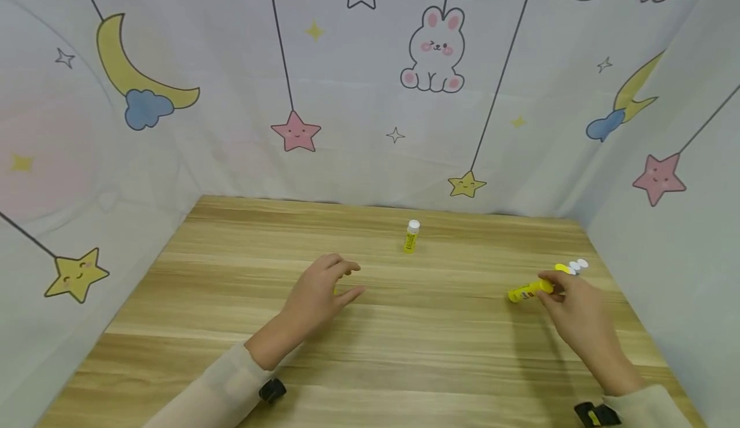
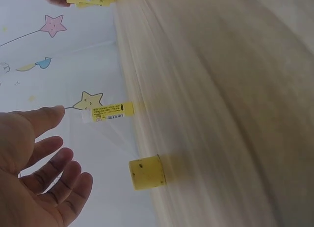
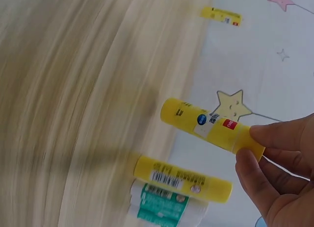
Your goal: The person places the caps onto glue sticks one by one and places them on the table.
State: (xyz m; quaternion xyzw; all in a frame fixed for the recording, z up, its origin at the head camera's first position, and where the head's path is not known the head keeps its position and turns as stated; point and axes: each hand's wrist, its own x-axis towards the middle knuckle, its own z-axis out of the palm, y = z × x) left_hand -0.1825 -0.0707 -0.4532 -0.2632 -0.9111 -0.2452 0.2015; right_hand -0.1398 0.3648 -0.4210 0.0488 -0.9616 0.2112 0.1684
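Observation:
My right hand (image 1: pixel 584 322) pinches a yellow glue stick (image 3: pixel 208 125) by its capped end between thumb and fingers. The stick is tilted, its other end low over the wooden table. Close by stand another yellow glue stick (image 3: pixel 182 179) and white glue sticks with a green label (image 3: pixel 162 205), partly hidden by the hand in the head view. My left hand (image 1: pixel 318 290) hovers with thumb and fingers apart, holding nothing. Beside it a short yellow cap (image 2: pixel 147 172) stands on the table, nearly all hidden in the head view. A yellow glue stick with a white top (image 1: pixel 411 238) stands upright farther back.
The wooden table (image 1: pixel 405 351) reaches back to a pale cloth (image 1: pixel 231 139) printed with stars, moons and a rabbit. More cloth hangs along the left and right sides. Dark camera straps (image 1: pixel 272 391) sit at both wrists, over light sleeves.

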